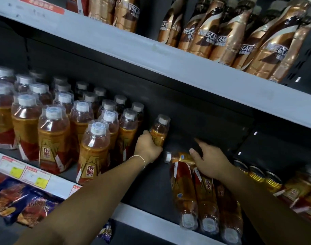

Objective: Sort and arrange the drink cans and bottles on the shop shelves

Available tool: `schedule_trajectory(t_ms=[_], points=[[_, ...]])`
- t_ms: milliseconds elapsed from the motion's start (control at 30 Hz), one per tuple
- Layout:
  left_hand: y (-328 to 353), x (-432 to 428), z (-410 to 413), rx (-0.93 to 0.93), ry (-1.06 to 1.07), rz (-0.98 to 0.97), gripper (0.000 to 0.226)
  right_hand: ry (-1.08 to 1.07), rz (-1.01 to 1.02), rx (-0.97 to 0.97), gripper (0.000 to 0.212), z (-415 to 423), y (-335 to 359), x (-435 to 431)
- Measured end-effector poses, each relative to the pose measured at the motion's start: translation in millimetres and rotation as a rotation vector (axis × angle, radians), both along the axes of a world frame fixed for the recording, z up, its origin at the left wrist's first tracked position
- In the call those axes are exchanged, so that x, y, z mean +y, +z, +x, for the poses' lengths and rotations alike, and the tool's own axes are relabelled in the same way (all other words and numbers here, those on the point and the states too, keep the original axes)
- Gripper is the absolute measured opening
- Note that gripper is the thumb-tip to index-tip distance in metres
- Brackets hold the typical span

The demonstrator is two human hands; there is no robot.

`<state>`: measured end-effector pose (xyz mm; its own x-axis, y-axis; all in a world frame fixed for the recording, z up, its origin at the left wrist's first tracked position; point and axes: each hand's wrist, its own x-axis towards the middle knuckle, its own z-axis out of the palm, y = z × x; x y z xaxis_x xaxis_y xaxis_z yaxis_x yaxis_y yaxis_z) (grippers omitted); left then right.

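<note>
On the middle shelf (151,188) several amber drink bottles with white caps and gold-red labels (94,147) stand in rows at the left. My left hand (147,147) grips one upright bottle (160,129) at the right end of those rows. My right hand (209,160) holds a small bottle (177,157) lying on its side, cap pointing left. Under that hand three more bottles (200,197) lie flat with their caps toward the shelf's front edge.
Gold cans (257,174) and more bottles (303,188) sit at the right of the same shelf. Brown Nescafe bottles (222,39) fill the shelf above. Price tags (36,175) line the front rail at left, with snack packets (27,204) below. Dark bare shelf lies between my hands.
</note>
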<state>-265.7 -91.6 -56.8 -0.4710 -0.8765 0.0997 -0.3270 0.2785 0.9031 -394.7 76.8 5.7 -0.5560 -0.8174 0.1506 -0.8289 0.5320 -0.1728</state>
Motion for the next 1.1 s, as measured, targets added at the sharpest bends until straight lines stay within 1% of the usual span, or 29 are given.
schedule_trajectory(t_ms=[100,267,433,633,767,833,867,933,967,1033,1100], points=[[-8.3,-4.0,-4.1,0.029,0.030,-0.004,0.057,-0.014,-0.012,0.014,0.061,-4.7,-8.9,1.5],[-17.0,-5.9,-12.9,0.039,0.105,-0.084,0.060,-0.031,-0.028,0.006,0.062,-14.1,-17.5,2.4],[-15.4,-7.4,-20.6,-0.037,0.118,-0.090,0.067,-0.041,-0.028,0.013,0.061,-23.3,-20.5,7.5],[-12.1,-5.2,-24.0,-0.096,0.129,-0.048,0.079,-0.027,-0.068,0.001,0.062,-28.6,-20.8,20.4],[-1.0,0.3,-20.4,-0.207,0.135,-0.026,0.082,-0.024,-0.088,0.015,0.063,-35.4,-14.7,36.2],[8.2,4.2,-17.0,-0.323,0.102,-0.023,0.075,-0.025,-0.095,0.030,0.063,-42.1,-10.9,46.8],[13.2,6.8,-14.5,-0.387,0.067,-0.036,0.064,-0.027,-0.097,0.032,0.064,-45.9,-9.2,52.4],[25.5,14.8,-9.1,-0.507,0.000,-0.112,0.034,-0.026,-0.101,0.031,0.063,-55.5,-6.0,65.4],[32.0,21.1,-7.6,-0.558,-0.016,-0.156,0.025,-0.027,-0.098,0.030,0.062,-60.9,-4.8,72.5],[45.1,36.7,-9.2,-0.638,-0.004,-0.284,0.017,-0.041,-0.094,0.025,0.061,-72.7,-1.5,87.0],[55.8,58.6,-18.6,-0.689,0.033,-0.440,0.016,-0.038,-0.117,0.020,0.058,-85.2,0.7,103.1]])
